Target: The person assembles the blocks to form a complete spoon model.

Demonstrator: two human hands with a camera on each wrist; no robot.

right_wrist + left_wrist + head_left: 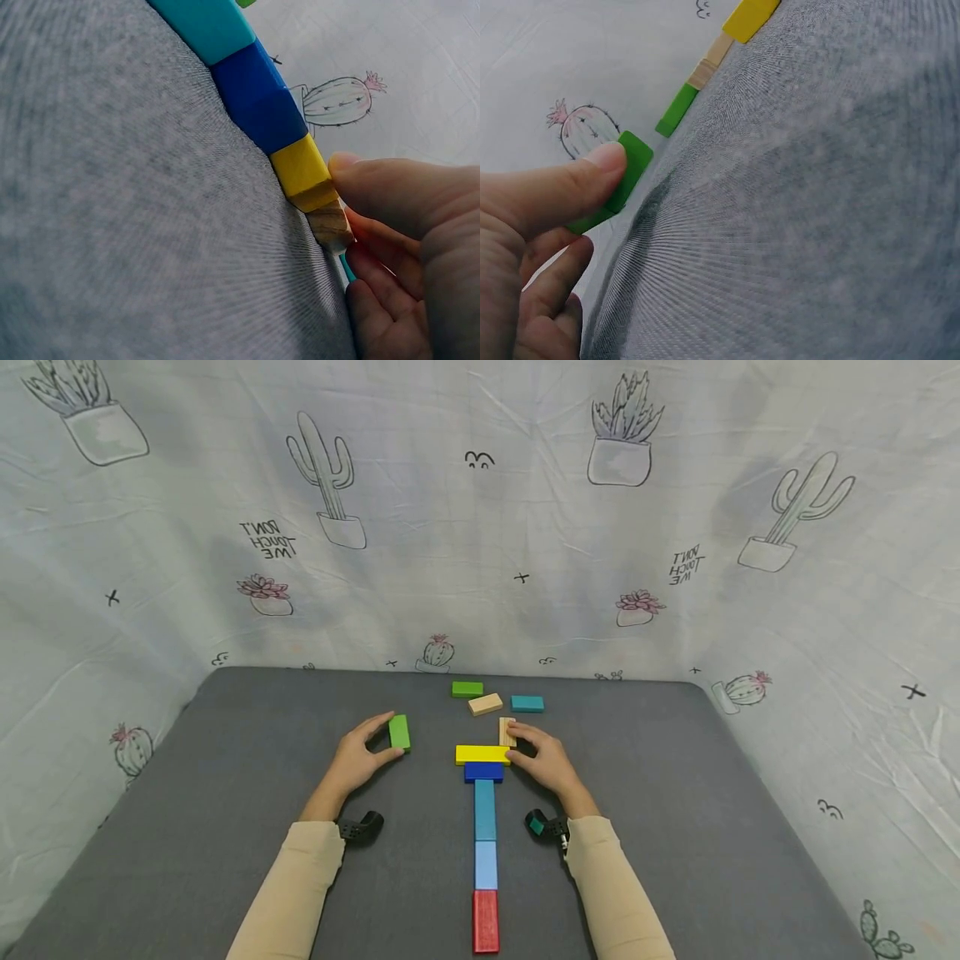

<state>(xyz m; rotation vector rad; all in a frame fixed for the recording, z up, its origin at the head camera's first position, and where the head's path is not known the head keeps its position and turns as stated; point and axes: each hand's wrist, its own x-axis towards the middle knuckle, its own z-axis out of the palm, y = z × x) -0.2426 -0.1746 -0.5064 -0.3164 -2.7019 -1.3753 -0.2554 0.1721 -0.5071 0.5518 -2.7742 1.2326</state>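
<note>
My left hand [354,763] holds a green block [400,733] between thumb and fingers, left of the row of blocks. In the left wrist view the thumb lies across this green block [634,169]. My right hand [547,763] has its index fingertip on a plain wooden block [504,732] and its thumb at the right end of the yellow block [480,754]. That wooden block stands lengthwise behind the yellow one's right end. In the right wrist view the thumb touches the yellow block [306,174], with the other fingers beside the wooden block [330,227], partly hiding it.
A dark blue block [483,772] lies before the yellow one, then teal [484,810], light blue [486,865] and red [485,922] blocks in line. Farther back lie another green block [467,689], a wooden block [485,704] and a teal block [527,703] on the grey table [187,827].
</note>
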